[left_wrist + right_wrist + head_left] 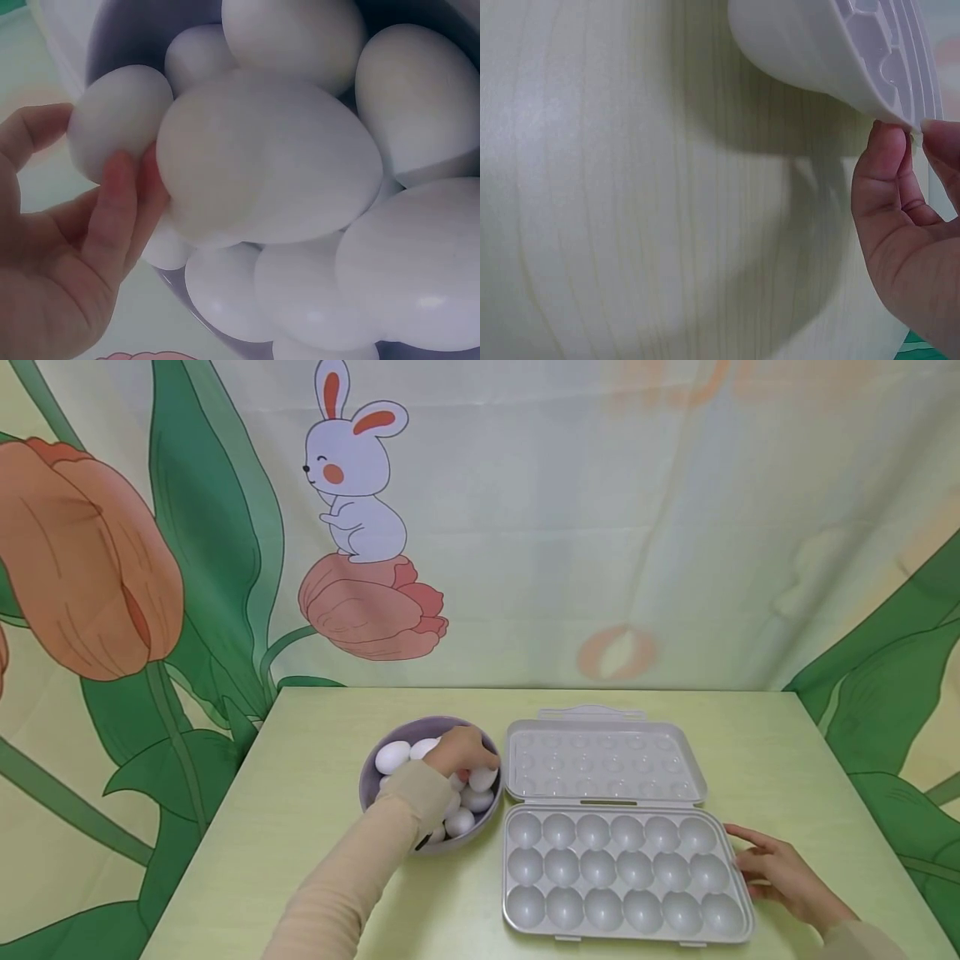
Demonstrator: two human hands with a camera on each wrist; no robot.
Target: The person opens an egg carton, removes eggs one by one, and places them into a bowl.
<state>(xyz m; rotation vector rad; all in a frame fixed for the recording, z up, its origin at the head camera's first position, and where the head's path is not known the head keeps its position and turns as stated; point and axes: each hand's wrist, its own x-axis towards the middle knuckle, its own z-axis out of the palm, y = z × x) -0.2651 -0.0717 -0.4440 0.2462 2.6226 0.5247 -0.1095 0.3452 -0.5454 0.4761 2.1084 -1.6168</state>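
My left hand [459, 752] reaches into a purple-grey bowl [365, 789] full of white eggs [459, 822]. In the left wrist view its thumb and fingers [112, 210] pinch one egg [120, 124] at the bowl's far side, with other eggs crowded close by. A grey plastic egg box [633, 937] lies unfolded to the right of the bowl, and the round hollows of its base hold nothing. At the base's right edge my right hand [783, 877] grips the rim [889, 105] between thumb and fingers.
The egg box's lid [607, 764] lies flat behind the base, its hinge between them. Both stand on a pale wood-grain table [315, 760]. A cloth printed with a rabbit and tulips [510, 527] hangs right behind the table's back edge.
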